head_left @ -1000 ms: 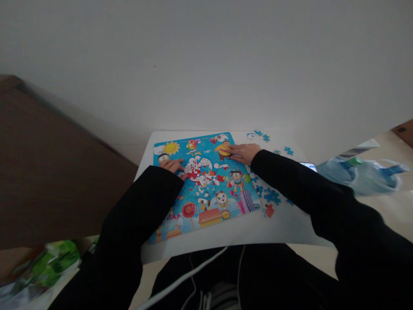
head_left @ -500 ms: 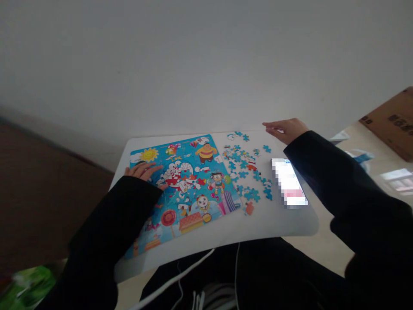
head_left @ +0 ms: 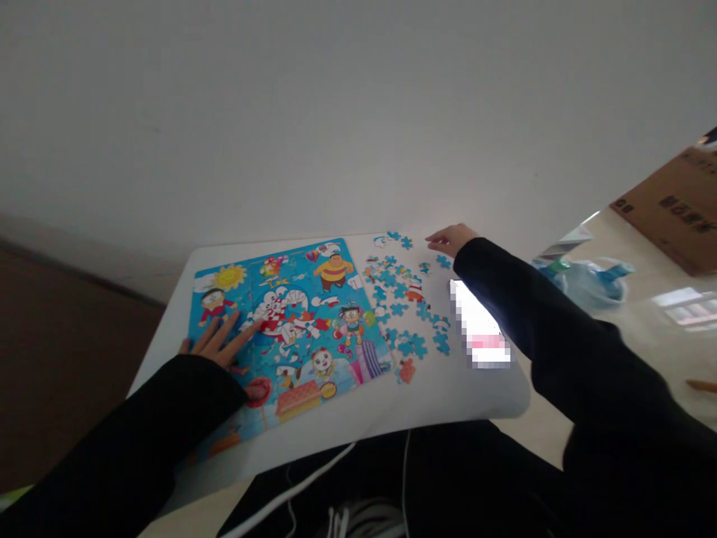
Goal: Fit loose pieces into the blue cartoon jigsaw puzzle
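Observation:
My left hand [head_left: 219, 342] lies flat with spread fingers on the left part of a colourful cartoon puzzle board [head_left: 302, 302]. Loose white and red pieces [head_left: 288, 317] rest around the middle of that board. To its right, blue jigsaw pieces [head_left: 400, 302] are scattered over the white table [head_left: 431, 392]. Beyond them, near the table's far edge, my right hand [head_left: 455, 239] has its fingers pinched together. Whether a piece sits between those fingertips is too small to tell. A few pieces [head_left: 399, 239] lie just left of this hand.
A phone [head_left: 482, 325] with a lit screen lies under my right forearm, right of the pieces. The wall [head_left: 358, 134] rises behind the table. On the floor at right are a cardboard box [head_left: 672, 205] and a clear plastic container [head_left: 594, 284]. White cords [head_left: 302, 486] cross my lap.
My left hand has slid nearer to me on the board, uncovering a cartoon figure at its upper left. My right hand has come lower, closer to the loose pieces. The view has shifted right.

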`<state>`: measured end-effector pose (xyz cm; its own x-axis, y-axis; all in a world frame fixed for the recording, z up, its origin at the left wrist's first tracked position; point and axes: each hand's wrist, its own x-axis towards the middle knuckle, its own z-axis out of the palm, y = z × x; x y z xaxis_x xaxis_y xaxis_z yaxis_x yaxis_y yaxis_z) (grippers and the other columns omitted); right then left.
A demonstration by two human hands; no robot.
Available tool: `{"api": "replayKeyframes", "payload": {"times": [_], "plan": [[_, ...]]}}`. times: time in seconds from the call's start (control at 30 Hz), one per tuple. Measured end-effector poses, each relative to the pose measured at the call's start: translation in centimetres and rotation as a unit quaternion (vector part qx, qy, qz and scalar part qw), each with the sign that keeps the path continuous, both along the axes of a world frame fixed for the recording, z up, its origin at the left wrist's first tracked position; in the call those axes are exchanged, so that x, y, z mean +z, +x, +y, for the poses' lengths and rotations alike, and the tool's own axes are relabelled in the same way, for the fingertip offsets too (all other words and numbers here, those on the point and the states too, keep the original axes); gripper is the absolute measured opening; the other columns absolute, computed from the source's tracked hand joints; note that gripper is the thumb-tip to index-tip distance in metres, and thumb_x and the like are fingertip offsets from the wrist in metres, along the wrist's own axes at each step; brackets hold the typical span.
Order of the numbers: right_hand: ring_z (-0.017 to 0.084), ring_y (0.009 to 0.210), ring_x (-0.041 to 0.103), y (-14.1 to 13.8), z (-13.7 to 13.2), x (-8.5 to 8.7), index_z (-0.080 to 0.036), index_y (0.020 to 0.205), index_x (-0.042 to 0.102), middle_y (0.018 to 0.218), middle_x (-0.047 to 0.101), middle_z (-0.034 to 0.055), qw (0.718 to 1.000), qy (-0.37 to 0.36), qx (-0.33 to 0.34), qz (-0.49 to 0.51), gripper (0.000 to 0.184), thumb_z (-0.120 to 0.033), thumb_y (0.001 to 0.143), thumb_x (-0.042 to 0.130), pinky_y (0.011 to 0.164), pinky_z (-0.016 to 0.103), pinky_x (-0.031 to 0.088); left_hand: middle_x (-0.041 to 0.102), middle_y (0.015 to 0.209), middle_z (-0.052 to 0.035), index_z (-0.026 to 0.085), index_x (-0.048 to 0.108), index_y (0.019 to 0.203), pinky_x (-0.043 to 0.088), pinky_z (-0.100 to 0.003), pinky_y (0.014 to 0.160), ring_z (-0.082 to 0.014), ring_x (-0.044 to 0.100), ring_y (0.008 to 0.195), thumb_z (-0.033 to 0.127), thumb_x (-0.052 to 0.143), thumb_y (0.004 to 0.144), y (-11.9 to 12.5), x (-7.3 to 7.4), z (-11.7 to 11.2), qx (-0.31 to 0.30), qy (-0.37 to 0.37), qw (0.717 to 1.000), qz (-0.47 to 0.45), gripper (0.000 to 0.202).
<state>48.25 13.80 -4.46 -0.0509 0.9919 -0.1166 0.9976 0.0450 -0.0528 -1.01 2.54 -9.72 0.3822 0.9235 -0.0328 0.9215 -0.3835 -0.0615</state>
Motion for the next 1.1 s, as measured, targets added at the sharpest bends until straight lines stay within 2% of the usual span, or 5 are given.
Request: {"api": "replayKeyframes", "payload": {"times": [0.3, 0.53, 0.73, 0.9, 1.1], "plan": [[0.020, 0.095, 0.065, -4.8, 4.2, -2.1, -0.025, 0.106, 0.069, 0.100, 0.072, 0.0031, 0.999, -0.019, -0.040, 0.022, 0.036, -0.034, 0.071, 0.069, 0.085, 0.034, 0.051, 0.031, 0.145, -0.0094, 0.027, 0.035, 0.140, 0.033, -0.060, 0.095, -0.0388, 0.036, 0.128, 0.058, 0.059, 0.062, 0.4, 2.8, 0.7, -0.010, -0.022, 0.998, 0.066, 0.087], [0.018, 0.083, 0.067, -4.7, 4.7, -2.0, -0.017, 0.100, 0.071, 0.090, 0.073, 0.0051, 0.989, -0.043, -0.083, 0.110, 0.039, -0.026, 0.063, 0.077, 0.081, 0.030, 0.053, 0.041, 0.139, -0.0094, 0.019, 0.046, 0.132, 0.022, -0.064, 0.102, -0.0365, 0.036, 0.129, 0.045, 0.064, 0.067, 7.9, 6.9, 4.7, -0.146, -0.021, 0.988, 0.032, 0.072], [0.011, 0.066, 0.065, -6.2, 5.0, -1.8, -0.014, 0.093, 0.071, 0.084, 0.072, 0.0079, 0.954, -0.067, -0.099, 0.277, 0.021, -0.025, 0.075, 0.069, 0.061, 0.023, 0.057, 0.039, 0.141, -0.0119, 0.016, 0.044, 0.134, 0.027, -0.053, 0.107, -0.0321, 0.036, 0.129, 0.049, 0.058, 0.078, 14.7, 2.6, 9.1, -0.147, 0.034, 0.983, -0.107, 0.066], [0.010, 0.064, 0.061, -10.8, 5.5, -2.3, -0.014, 0.079, 0.070, 0.079, 0.070, 0.0063, 0.880, -0.123, -0.087, 0.450, 0.010, -0.023, 0.076, 0.069, 0.058, 0.024, 0.056, 0.049, 0.129, -0.0114, 0.013, 0.052, 0.125, 0.034, -0.041, 0.107, -0.0280, 0.044, 0.121, 0.046, 0.052, 0.085, 14.8, -1.3, 10.5, -0.135, 0.080, 0.971, -0.181, 0.053], [0.007, 0.051, 0.055, -15.8, 6.6, -3.3, -0.014, 0.083, 0.069, 0.064, 0.066, 0.0018, 0.867, -0.126, -0.072, 0.477, 0.010, -0.014, 0.073, 0.071, 0.051, 0.019, 0.050, 0.051, 0.124, -0.0129, 0.011, 0.054, 0.122, 0.038, -0.041, 0.101, -0.0279, 0.047, 0.115, 0.043, 0.053, 0.084, 14.6, -3.3, 10.8, -0.152, 0.128, 0.947, -0.251, 0.050]]}}
